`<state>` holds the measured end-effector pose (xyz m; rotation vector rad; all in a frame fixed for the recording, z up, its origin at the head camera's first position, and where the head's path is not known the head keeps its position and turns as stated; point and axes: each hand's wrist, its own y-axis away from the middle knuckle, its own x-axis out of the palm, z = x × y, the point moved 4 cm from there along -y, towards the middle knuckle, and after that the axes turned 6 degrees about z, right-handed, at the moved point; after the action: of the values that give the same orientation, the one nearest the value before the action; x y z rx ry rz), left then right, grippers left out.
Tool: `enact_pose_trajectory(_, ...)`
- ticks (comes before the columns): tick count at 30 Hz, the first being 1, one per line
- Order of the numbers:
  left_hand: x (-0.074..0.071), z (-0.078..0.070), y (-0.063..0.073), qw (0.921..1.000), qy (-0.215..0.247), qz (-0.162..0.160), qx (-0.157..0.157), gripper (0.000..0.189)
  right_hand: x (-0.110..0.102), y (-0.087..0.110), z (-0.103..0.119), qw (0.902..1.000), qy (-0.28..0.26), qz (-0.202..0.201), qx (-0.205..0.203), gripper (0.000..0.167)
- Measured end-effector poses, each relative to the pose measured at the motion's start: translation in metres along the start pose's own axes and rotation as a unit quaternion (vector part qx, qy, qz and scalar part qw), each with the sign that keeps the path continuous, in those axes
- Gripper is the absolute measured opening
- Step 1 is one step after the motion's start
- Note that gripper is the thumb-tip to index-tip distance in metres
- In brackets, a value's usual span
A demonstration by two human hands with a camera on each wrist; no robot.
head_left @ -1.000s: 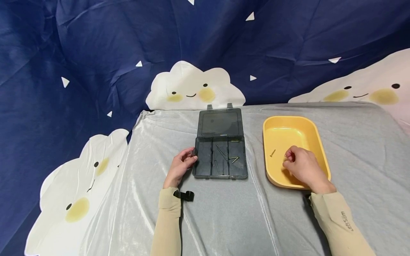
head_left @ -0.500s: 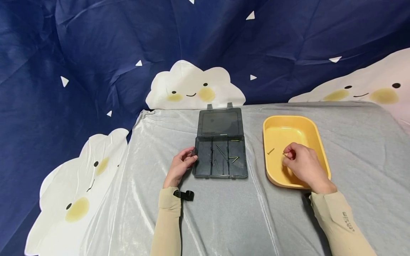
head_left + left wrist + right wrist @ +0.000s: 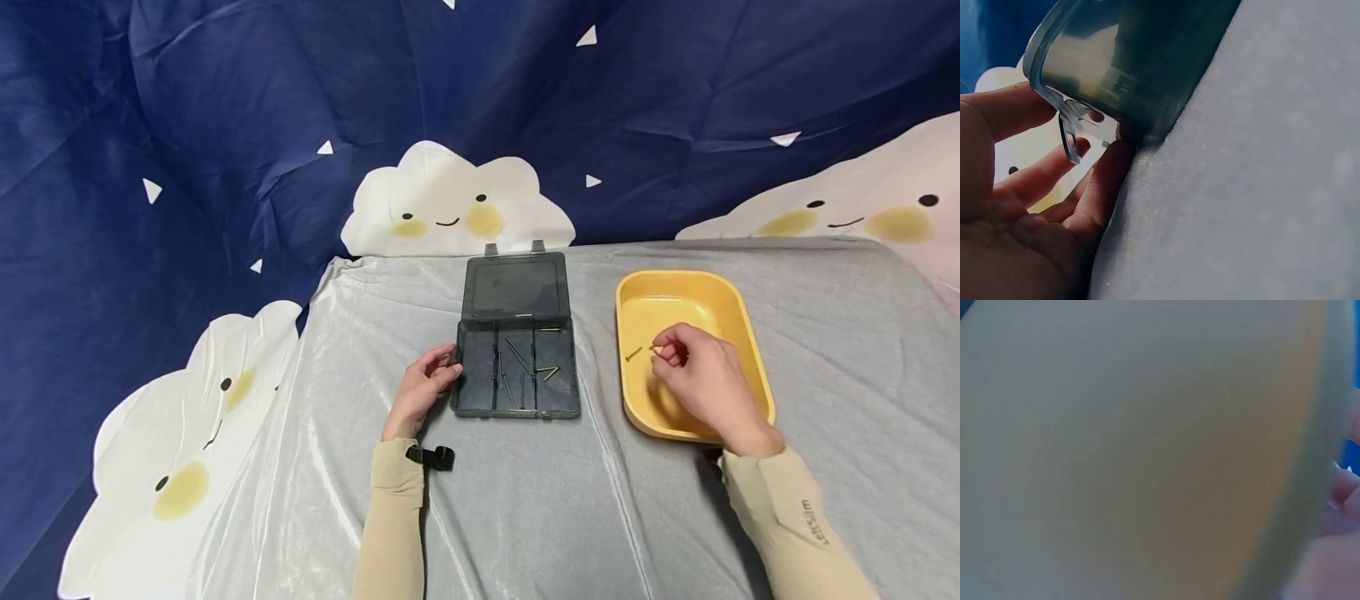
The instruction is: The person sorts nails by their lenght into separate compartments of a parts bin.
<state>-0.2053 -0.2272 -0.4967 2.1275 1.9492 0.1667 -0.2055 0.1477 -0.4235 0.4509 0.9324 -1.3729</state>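
My right hand is over the yellow tray, pinching a small screw between thumb and fingertips. Another screw lies on the tray floor, left of those fingertips. My left hand rests against the left side of a dark see-through compartment box, its lid laid back. Thin dark and brass-coloured screws lie in its middle and right compartments. In the left wrist view, my left fingers touch the box's side by a clear tab. The right wrist view is mostly blocked by the blurred tray wall.
Grey plush cloth covers the table under the box and tray. A gap of bare cloth separates the two. Behind the table hangs a dark blue curtain with printed clouds. A black strap sits at the left cuff.
My right hand has shifted slightly left and away from me inside the tray, with the pinched screw showing more. The loose screw lies a little farther left and away. The left hand stays put.
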Motion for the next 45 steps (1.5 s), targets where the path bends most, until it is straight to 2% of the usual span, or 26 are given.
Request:
enact_pose_trajectory(18,-0.001,0.001,-0.001,0.9999,0.01,0.0,-0.004,0.051,0.017,-0.01,0.031,0.9973,-0.068,-0.016,-0.023,0.011)
enact_pose_trajectory(25,-0.001,0.001,-0.001,1.0,0.003,-0.002,-0.005,0.051,0.03,-0.015,0.044,0.9949,-0.085,-0.022,-0.049,0.011)
enact_pose_trajectory(31,-0.001,0.0,0.0,0.9999,-0.011,-0.001,-0.004,0.051,0.042,-0.02,0.051,0.9951,-0.082,-0.007,-0.054,0.01)
enact_pose_trajectory(45,-0.001,0.001,-0.002,1.0,-0.007,-0.001,-0.003,0.051,0.067,-0.029,0.054,0.9954,-0.077,0.04,-0.039,0.01)
